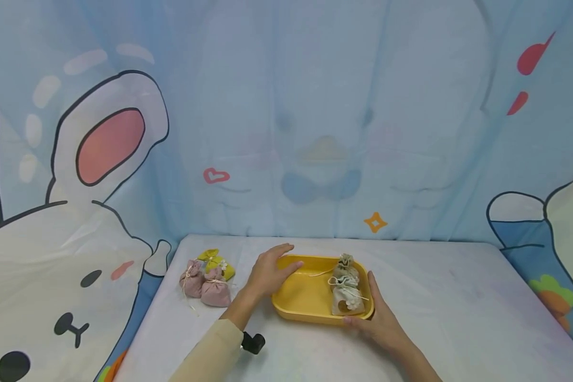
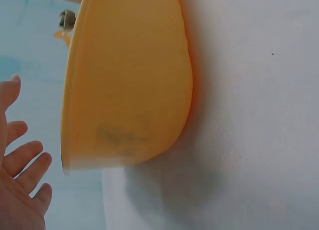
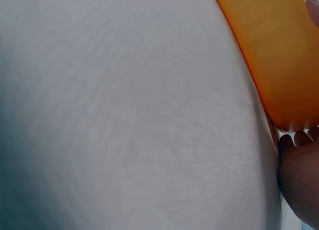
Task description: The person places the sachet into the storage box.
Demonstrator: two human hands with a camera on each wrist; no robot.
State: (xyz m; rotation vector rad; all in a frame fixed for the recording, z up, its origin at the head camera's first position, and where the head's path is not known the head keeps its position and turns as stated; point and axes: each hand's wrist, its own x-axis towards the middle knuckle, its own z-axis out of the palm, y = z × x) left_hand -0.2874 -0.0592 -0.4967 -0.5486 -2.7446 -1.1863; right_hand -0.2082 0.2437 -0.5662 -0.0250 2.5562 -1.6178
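A yellow tray [image 1: 298, 303] stands on the table, with small drawstring pouches at its right end. A pale pouch [image 1: 340, 306] lies nearest, tied with a light cord; a grey-green pouch [image 1: 346, 261] sits behind it. My right hand [image 1: 382, 321] grips the tray's right end, thumb at the near corner and fingers along the end wall. My left hand [image 1: 267, 273] hovers at the tray's left end. In the left wrist view its spread fingers [image 2: 30, 172] are apart from the tray wall [image 2: 129, 80] and hold nothing.
Two pink pouches [image 1: 216, 289] and a yellow-green pouch [image 1: 226, 269] lie together left of the tray. A small black object [image 1: 253, 344] shows beside the left wrist. A printed blue curtain [image 1: 324, 116] hangs along the back edge of the white table [image 1: 458, 307].
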